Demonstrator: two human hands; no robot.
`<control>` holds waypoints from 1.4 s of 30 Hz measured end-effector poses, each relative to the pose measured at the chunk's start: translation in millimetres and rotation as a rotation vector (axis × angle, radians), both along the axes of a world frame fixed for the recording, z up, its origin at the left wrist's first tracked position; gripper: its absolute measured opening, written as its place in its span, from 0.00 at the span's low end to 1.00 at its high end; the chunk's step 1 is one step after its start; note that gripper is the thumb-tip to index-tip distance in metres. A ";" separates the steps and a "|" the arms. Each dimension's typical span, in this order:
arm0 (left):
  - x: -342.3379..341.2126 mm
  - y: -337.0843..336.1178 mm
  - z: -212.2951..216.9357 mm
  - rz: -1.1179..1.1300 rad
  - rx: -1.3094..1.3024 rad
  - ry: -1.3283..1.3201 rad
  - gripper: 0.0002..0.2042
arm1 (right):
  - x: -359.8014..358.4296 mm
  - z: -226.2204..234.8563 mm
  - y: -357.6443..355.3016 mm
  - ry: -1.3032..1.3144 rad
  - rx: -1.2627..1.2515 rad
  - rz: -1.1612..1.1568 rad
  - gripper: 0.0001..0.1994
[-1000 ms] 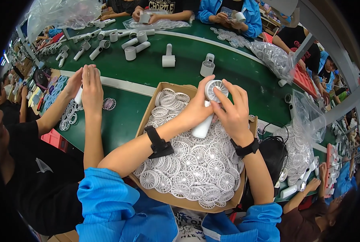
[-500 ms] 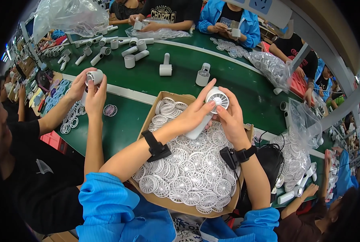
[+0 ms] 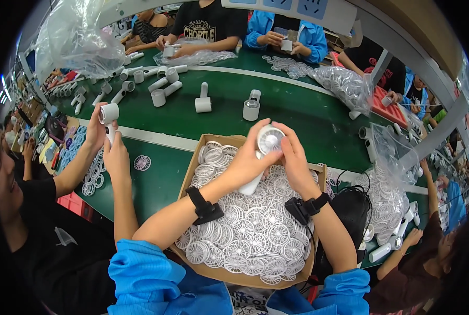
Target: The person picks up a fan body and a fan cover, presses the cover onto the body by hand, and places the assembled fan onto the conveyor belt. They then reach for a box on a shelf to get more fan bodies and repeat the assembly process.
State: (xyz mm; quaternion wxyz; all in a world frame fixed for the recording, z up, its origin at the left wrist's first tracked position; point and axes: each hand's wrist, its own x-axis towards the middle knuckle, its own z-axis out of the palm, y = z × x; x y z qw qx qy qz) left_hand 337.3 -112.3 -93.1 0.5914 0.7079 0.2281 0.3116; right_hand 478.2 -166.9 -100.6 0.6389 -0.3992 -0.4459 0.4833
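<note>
A white handheld fan is between my hands, its round spoked front tilted up toward me. My left hand wraps the fan where the head meets the handle, and the handle slants down to the left beneath it. My right hand closes round the right side of the head, fingers over its far rim and thumb by the near edge. Under both hands stands an open cardboard box, heaped with loose white spoked grille discs. The fan is held above the discs at the box's far side.
Across the green belt lie several white fan bodies. A co-worker's hands hold another fan at left, near a lone disc. Plastic bags, a black cable bundle and a metal frame post stand at right.
The fan in my hands has turned, and my right fingers now wrap over its head. Fan bodies on the belt appear farther left. The left co-worker's fan has turned, showing its handle.
</note>
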 end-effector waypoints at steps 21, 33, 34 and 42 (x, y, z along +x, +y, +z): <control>-1.4 66.7 -33.2 0.291 0.157 0.143 0.16 | 17.0 -30.2 -6.9 -1.298 -0.125 0.327 0.22; 52.9 189.0 -28.4 0.430 0.718 1.072 0.33 | 13.0 -43.9 -4.9 -1.358 -0.026 0.257 0.20; 54.4 190.8 -32.1 0.400 0.677 1.101 0.33 | 14.0 -43.7 -5.1 -1.356 -0.022 0.250 0.20; 36.9 185.9 -22.2 0.386 0.907 0.752 0.33 | 15.9 -33.3 -0.7 -1.300 -0.049 0.251 0.17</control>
